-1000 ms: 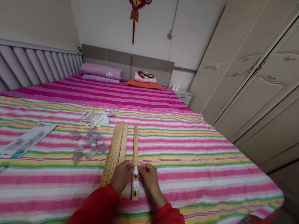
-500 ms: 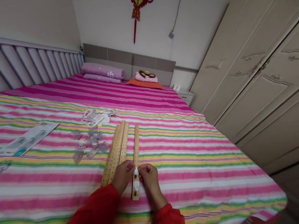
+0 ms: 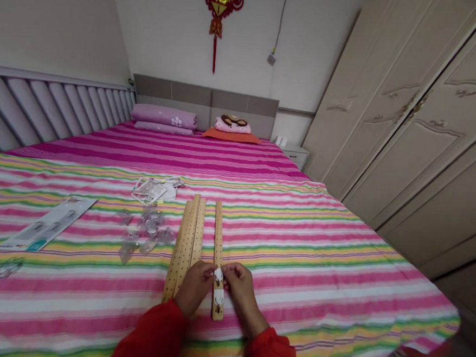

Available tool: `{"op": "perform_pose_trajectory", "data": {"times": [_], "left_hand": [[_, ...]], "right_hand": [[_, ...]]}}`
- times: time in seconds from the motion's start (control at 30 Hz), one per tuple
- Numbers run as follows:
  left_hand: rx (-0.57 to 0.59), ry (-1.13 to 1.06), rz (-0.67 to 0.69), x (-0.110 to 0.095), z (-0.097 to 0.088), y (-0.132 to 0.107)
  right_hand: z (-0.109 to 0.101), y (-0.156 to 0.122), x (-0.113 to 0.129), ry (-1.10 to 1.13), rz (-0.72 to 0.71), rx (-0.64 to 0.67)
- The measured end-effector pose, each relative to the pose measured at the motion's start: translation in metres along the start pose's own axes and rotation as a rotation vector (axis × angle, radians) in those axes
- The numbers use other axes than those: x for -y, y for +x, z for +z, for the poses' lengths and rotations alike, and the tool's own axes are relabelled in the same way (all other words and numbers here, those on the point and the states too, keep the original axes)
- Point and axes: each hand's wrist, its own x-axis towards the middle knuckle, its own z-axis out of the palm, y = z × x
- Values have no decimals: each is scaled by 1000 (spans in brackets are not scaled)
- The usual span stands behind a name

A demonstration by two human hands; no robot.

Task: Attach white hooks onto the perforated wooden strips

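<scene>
A single perforated wooden strip (image 3: 218,237) lies lengthwise on the striped bedspread (image 3: 297,259). Both hands pinch a small white hook piece (image 3: 217,275) onto its near end. My left hand (image 3: 195,285) grips it from the left, my right hand (image 3: 240,288) from the right, fingers closed. Another white hook (image 3: 217,298) sits on the strip just below. To the left, touching my left hand, lies a stack of similar wooden strips (image 3: 188,243).
Several clear plastic hooks (image 3: 144,232) are scattered left of the strips, with opened packaging (image 3: 153,189) behind them and a flat printed card (image 3: 45,225) farther left. Pillows (image 3: 164,119) lie at the headboard. A cream wardrobe (image 3: 420,131) lines the right side.
The hands stay pinched on the white hook at the strip's near end. Only the view has shifted slightly.
</scene>
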Motion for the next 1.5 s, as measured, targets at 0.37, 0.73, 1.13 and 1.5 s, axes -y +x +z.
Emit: {"op": "perform_pose_trajectory", "data": {"times": [0.37, 0.73, 1.13, 1.5], "left_hand": [[3, 102, 19, 7, 4, 0], [-108, -126, -39, 2, -47, 9], [-541, 288, -167, 71, -236, 68], [-267, 592, -416, 70, -245, 100]], "right_hand": [[-8, 3, -10, -83, -55, 64], [-12, 0, -3, -23, 28, 120], [-10, 0, -4, -9, 31, 104], [-11, 0, -4, -24, 44, 103]]}}
